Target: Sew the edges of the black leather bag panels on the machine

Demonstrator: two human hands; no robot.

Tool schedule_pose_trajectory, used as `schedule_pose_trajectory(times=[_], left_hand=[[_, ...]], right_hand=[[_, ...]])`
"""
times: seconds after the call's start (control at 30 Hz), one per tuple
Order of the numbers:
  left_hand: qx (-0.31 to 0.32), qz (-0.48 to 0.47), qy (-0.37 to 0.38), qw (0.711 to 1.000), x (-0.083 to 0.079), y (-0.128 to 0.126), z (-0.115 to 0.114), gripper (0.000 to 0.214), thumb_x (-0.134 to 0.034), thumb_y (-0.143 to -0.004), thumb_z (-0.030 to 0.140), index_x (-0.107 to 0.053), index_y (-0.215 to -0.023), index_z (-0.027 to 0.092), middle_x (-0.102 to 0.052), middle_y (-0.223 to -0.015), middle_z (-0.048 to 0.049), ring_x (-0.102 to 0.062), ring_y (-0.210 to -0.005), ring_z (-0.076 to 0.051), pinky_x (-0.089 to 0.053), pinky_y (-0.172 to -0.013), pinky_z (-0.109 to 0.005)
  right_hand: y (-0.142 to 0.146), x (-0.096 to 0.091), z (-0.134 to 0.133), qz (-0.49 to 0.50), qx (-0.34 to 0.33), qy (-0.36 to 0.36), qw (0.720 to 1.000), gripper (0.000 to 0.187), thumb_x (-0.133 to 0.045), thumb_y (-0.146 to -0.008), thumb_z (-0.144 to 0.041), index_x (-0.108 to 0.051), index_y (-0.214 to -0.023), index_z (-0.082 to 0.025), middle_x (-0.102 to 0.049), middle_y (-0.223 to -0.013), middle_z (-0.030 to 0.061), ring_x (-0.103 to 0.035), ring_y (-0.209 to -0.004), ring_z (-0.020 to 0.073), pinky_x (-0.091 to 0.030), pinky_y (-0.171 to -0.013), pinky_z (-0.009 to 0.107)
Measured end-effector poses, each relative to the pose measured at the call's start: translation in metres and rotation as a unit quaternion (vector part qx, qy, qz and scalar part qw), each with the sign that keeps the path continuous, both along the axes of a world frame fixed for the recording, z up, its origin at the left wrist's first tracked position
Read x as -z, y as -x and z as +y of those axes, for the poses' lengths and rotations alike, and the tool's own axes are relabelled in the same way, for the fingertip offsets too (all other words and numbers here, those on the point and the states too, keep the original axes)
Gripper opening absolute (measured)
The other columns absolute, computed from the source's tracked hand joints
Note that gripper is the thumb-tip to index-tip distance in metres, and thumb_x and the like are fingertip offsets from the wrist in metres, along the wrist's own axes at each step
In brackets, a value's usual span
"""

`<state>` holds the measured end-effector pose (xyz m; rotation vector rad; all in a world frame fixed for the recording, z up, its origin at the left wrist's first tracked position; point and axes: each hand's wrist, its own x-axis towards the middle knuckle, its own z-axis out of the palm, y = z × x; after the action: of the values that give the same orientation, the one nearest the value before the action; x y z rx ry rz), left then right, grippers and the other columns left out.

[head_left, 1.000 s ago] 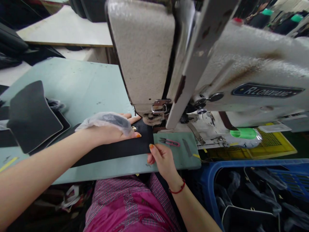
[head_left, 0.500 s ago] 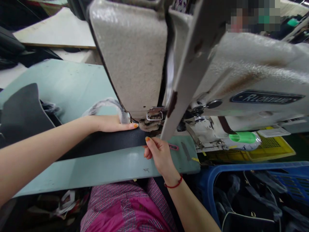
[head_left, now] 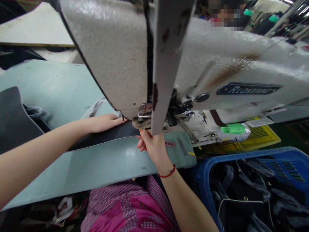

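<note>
- Black leather panel (head_left: 103, 137): a long strip with a pale edge line, lying flat on the pale green sewing table (head_left: 60, 87), its far end running under the presser foot (head_left: 142, 122) of the sewing machine (head_left: 217, 74).
- Left hand (head_left: 103, 124): flat on the panel just before the presser foot, fingers straight, pressed together and pressing down.
- Right hand (head_left: 151, 148): at the panel's near edge beside the presser foot, thumb above and curled fingers below, apparently pinching that edge; the machine's upright arm partly hides the thumb.
- Red cord bracelet (head_left: 166, 174): on the right wrist.
- Pink-handled thread snips (head_left: 169, 143): on the table just beyond the right hand, partly hidden.
- Dark shaped panel (head_left: 12, 119): at the table's left end.
- Blue crate (head_left: 205, 180): beside the table at lower right, holding black bags (head_left: 241, 206).
</note>
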<state>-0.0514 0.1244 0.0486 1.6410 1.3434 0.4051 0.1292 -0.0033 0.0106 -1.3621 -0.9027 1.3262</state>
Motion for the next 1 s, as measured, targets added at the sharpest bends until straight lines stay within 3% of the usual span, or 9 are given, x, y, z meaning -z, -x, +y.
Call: schedule_pose_trajectory(times=[0.07,0.13,0.2,0.3,0.37,0.47,0.6,0.8,1.0], left_hand=[[0.044,0.052,-0.126,0.990,-0.004,0.012,-0.027,0.026,-0.074,-0.074,0.041,-0.072,-0.070,0.015,-0.068,-0.071,-0.0055,-0.060,-0.066,-0.022,-0.047,-0.079,-0.037],[0.062,0.065,-0.304,0.949,-0.005,0.020,-0.068,0.020,-0.065,-0.084,0.037,-0.072,-0.089,0.018,-0.069,-0.094,-0.0079,-0.060,-0.088,-0.025,-0.041,-0.091,-0.039],[0.032,-0.012,-0.346,0.937,0.003,0.018,-0.109,0.008,-0.064,-0.085,0.028,-0.066,-0.083,0.020,-0.064,-0.088,-0.0058,-0.058,-0.087,-0.022,-0.042,-0.084,-0.034],[-0.016,-0.172,-0.063,0.983,0.028,-0.003,-0.142,0.023,-0.060,-0.089,0.040,-0.060,-0.078,0.020,-0.054,-0.071,-0.0012,-0.049,-0.065,-0.016,-0.040,-0.060,-0.027],[-0.068,-0.285,0.126,0.948,0.043,-0.022,-0.136,0.040,-0.054,-0.088,0.057,-0.057,-0.076,0.019,-0.047,-0.067,0.0004,-0.040,-0.057,-0.013,-0.033,-0.051,-0.025],[-0.071,-0.366,0.253,0.893,0.054,-0.042,-0.107,0.054,-0.053,-0.081,0.069,-0.051,-0.066,0.018,-0.043,-0.063,0.0011,-0.034,-0.054,-0.011,-0.028,-0.048,-0.023],[-0.060,-0.347,0.260,0.899,0.052,-0.045,-0.087,0.049,-0.065,-0.079,0.059,-0.046,-0.060,0.018,-0.035,-0.057,0.0048,-0.027,-0.052,-0.009,-0.026,-0.048,-0.022],[-0.074,-0.335,0.244,0.907,0.051,-0.043,-0.091,0.046,-0.070,-0.075,0.057,-0.051,-0.061,0.017,-0.039,-0.058,0.0046,-0.030,-0.056,-0.010,-0.029,-0.051,-0.023],[-0.056,-0.327,0.183,0.925,0.051,-0.048,-0.085,0.048,-0.062,-0.081,0.054,-0.045,-0.053,0.019,-0.037,-0.054,0.0036,-0.031,-0.053,-0.011,-0.031,-0.053,-0.025]], right_hand=[[0.000,0.001,0.000,0.007,0.004,-0.002,1.000,0.044,-0.056,-0.091,-0.048,-0.061,-0.062,-0.015,-0.062,-0.050,0.0005,-0.051,-0.038,0.0064,-0.036,-0.040,0.016],[0.000,0.003,-0.001,0.015,0.001,-0.005,1.000,0.044,-0.056,-0.091,-0.049,-0.062,-0.064,-0.015,-0.062,-0.051,0.0003,-0.051,-0.038,0.0063,-0.036,-0.040,0.016],[-0.001,0.005,-0.001,0.017,-0.006,-0.010,1.000,0.044,-0.056,-0.091,-0.050,-0.063,-0.066,-0.014,-0.062,-0.052,0.0004,-0.053,-0.039,0.0067,-0.037,-0.041,0.016],[-0.003,0.005,-0.002,0.005,-0.012,-0.021,1.000,0.044,-0.056,-0.091,-0.052,-0.064,-0.069,-0.015,-0.063,-0.054,0.0005,-0.054,-0.042,0.0075,-0.037,-0.042,0.016],[-0.004,0.003,-0.003,-0.006,-0.013,-0.025,1.000,0.042,-0.055,-0.091,-0.051,-0.065,-0.071,-0.015,-0.063,-0.054,0.0001,-0.054,-0.043,0.0078,-0.037,-0.042,0.017],[-0.005,-0.001,-0.004,-0.028,-0.018,-0.027,0.999,0.038,-0.055,-0.091,-0.047,-0.064,-0.072,-0.015,-0.062,-0.054,-0.0006,-0.053,-0.043,0.0079,-0.038,-0.043,0.017],[-0.005,-0.004,-0.004,-0.072,-0.015,-0.028,0.997,0.033,-0.055,-0.091,-0.041,-0.061,-0.070,-0.016,-0.059,-0.052,-0.0017,-0.051,-0.042,0.0076,-0.040,-0.044,0.018],[-0.004,0.000,-0.013,-0.069,0.001,-0.048,0.996,0.030,-0.054,-0.092,-0.038,-0.060,-0.072,-0.017,-0.058,-0.055,-0.0022,-0.051,-0.046,0.0077,-0.041,-0.047,0.017],[0.004,0.025,-0.050,-0.034,-0.021,-0.001,0.999,0.031,-0.051,-0.095,-0.041,-0.061,-0.079,-0.016,-0.059,-0.059,-0.0019,-0.052,-0.045,0.0070,-0.038,-0.044,0.016]])
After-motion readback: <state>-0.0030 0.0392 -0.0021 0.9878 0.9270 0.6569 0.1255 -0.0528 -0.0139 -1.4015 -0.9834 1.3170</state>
